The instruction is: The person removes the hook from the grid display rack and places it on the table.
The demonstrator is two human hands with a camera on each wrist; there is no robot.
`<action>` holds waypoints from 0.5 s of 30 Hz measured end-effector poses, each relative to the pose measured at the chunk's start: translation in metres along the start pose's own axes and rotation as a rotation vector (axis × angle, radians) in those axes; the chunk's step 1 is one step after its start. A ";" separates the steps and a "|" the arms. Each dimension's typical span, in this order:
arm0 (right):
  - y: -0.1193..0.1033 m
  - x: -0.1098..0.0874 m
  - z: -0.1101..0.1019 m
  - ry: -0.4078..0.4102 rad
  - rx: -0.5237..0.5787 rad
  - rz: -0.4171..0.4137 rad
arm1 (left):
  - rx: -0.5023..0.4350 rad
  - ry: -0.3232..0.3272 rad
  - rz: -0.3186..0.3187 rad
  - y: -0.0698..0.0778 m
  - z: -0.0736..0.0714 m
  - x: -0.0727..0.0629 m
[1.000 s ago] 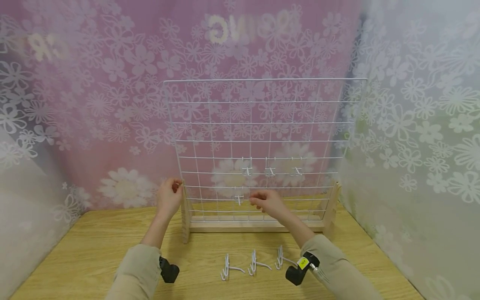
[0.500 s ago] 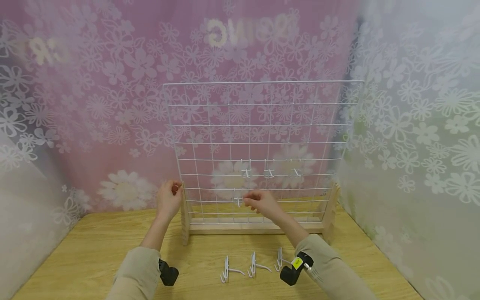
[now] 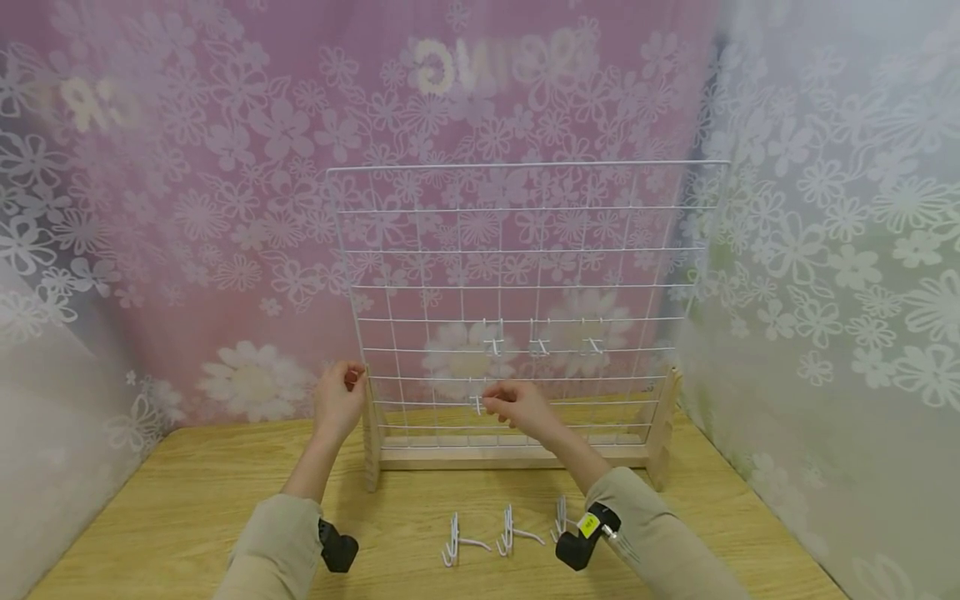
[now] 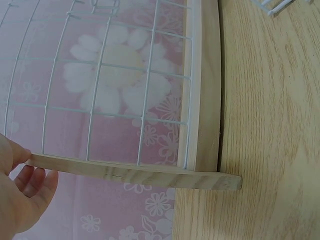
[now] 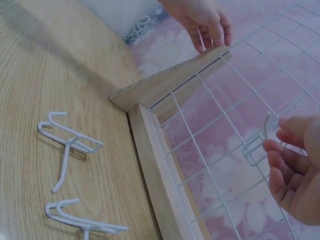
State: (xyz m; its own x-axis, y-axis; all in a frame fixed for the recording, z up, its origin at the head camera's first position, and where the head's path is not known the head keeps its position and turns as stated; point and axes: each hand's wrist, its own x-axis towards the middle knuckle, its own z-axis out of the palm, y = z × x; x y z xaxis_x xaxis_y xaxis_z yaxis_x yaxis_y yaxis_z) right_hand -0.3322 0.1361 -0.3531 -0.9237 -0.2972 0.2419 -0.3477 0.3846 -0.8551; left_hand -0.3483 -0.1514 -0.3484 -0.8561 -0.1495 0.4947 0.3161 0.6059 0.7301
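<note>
A white wire grid panel (image 3: pixel 517 250) stands upright in a wooden stand (image 3: pixel 517 457). My left hand (image 3: pixel 341 396) holds the top of the stand's left post (image 4: pixel 135 174), thumb and fingers at its end. A white wire hook (image 5: pixel 255 150) hangs low on the grid. Beside it is my right hand (image 5: pixel 300 165), fingers loosely bent, thumb and forefinger apart; one fingertip seems to touch the hook. Three more hooks, among them a middle hook (image 3: pixel 540 346), hang in a row higher up.
Three loose hooks lie on the wood-grain table (image 3: pixel 225 500) in front of the stand: a left hook (image 3: pixel 454 542), a centre hook (image 3: pixel 509 532) and a right hook (image 3: pixel 561 518), partly behind the wrist camera. A pink flowered curtain (image 3: pixel 187 250) hangs behind.
My right hand has moved left, from a short way off the low hook to right beside it. The left hand has stayed on the post.
</note>
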 end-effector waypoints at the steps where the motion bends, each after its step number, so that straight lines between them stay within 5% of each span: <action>1: 0.000 0.000 0.001 -0.001 0.002 -0.001 | 0.001 0.000 0.001 0.000 0.000 0.000; 15: -0.002 0.007 0.008 -0.001 -0.051 0.002 | 0.004 0.006 0.005 0.001 -0.001 0.000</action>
State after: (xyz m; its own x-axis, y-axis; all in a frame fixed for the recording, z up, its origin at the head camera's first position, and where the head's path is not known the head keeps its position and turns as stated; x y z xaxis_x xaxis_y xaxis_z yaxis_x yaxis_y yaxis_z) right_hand -0.3368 0.1263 -0.3530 -0.9240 -0.2978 0.2398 -0.3540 0.4292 -0.8310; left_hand -0.3478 -0.1515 -0.3478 -0.8523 -0.1510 0.5008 0.3185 0.6096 0.7259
